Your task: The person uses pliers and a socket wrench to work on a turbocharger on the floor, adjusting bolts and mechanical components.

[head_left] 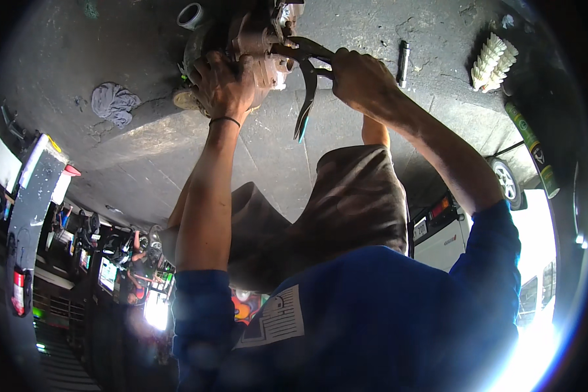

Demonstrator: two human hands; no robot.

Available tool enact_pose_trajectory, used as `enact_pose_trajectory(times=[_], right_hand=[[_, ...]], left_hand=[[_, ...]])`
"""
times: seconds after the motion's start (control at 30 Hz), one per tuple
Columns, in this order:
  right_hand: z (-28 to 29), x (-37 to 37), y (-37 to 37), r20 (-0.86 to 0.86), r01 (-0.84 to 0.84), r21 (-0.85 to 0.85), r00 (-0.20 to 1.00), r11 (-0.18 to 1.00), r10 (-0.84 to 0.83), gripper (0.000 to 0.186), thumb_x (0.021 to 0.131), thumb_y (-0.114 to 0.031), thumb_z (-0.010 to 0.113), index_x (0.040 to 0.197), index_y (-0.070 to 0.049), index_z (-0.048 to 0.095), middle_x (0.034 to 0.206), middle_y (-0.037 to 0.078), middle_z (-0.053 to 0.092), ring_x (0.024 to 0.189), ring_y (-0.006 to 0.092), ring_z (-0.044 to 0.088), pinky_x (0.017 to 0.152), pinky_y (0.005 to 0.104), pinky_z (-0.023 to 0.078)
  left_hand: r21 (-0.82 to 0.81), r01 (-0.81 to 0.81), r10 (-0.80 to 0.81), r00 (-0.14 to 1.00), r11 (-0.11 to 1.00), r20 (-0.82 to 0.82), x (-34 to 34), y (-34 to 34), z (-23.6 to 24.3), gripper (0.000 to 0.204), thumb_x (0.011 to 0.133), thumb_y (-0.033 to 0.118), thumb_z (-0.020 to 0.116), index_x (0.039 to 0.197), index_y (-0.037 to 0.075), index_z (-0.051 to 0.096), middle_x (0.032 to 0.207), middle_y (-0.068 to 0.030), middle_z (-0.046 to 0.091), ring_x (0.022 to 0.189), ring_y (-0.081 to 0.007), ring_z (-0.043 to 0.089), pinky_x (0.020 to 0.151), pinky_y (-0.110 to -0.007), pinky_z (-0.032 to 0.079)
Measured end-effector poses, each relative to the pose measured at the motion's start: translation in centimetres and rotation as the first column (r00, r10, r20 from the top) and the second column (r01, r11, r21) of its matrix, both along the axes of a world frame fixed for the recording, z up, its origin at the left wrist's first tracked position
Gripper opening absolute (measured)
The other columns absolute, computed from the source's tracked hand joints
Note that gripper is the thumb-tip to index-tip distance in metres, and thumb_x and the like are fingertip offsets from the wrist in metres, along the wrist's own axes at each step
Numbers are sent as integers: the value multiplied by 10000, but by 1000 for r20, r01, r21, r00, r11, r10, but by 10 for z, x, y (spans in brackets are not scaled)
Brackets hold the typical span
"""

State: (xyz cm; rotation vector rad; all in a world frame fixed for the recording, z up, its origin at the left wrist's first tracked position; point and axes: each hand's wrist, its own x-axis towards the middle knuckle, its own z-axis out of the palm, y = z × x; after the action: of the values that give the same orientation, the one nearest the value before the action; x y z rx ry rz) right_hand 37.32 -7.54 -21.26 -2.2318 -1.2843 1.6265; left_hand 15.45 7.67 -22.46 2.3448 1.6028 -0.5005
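A rusty metal assembly [251, 36] with lugs and a coil spring lies on the concrete floor at the top middle. My left hand [223, 85] presses on its near left side, the fingers wrapped over the edge and partly hidden. A pair of dark pliers [308, 68] is in my right hand [366, 78], which is closed around one handle. Their other handle swings wide toward me, with a teal patch near its end. The jaws reach the assembly near the spring; what they touch there is too small to make out.
A crumpled grey rag [114, 103] and a white ring-shaped piece [190, 16] lie to the left. On the right are a black cylindrical tool [404, 64], a pale knobbly object [493, 62] and a green tube [532, 150]. Vehicles, one with a visible wheel [505, 179], stand behind.
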Motion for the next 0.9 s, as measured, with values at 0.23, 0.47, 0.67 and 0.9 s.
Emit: enact_pose_trajectory(times=[0.23,0.47,0.67,0.9], right_hand=[[-29,33,-5,113,-149,89,984,985,139,175,870,-172,706,987,-45,679,878,181,734,808,340,744,740,463,611],[-46,21,-19,169,-125,200,981,972,91,261,823,-202,768,1019,-92,637,933,160,719,898,364,724,762,484,593],[-53,29,-14,204,-187,95,965,978,164,258,854,-231,744,1058,-125,627,971,136,724,913,357,722,798,465,601],[-64,32,-27,278,-194,214,952,957,131,212,865,-244,728,1031,-134,656,910,119,733,867,343,729,761,447,611]], left_hand=[[-9,-3,4,1000,1000,4,3,1,-4,623,892,617,643,1206,88,547,1249,-217,502,1276,-455,459,1020,-626,396],[-43,3,-1,1000,999,25,-5,3,-5,622,907,633,604,1201,87,548,1243,-214,503,1276,-445,462,1014,-621,395],[-55,-9,11,1000,998,26,3,5,1,631,901,641,607,1196,86,544,1230,-218,504,1258,-450,474,1007,-612,400],[-28,-4,5,1000,1000,26,11,0,0,594,912,605,589,1256,121,561,1338,-225,527,1312,-458,454,1087,-612,345]])
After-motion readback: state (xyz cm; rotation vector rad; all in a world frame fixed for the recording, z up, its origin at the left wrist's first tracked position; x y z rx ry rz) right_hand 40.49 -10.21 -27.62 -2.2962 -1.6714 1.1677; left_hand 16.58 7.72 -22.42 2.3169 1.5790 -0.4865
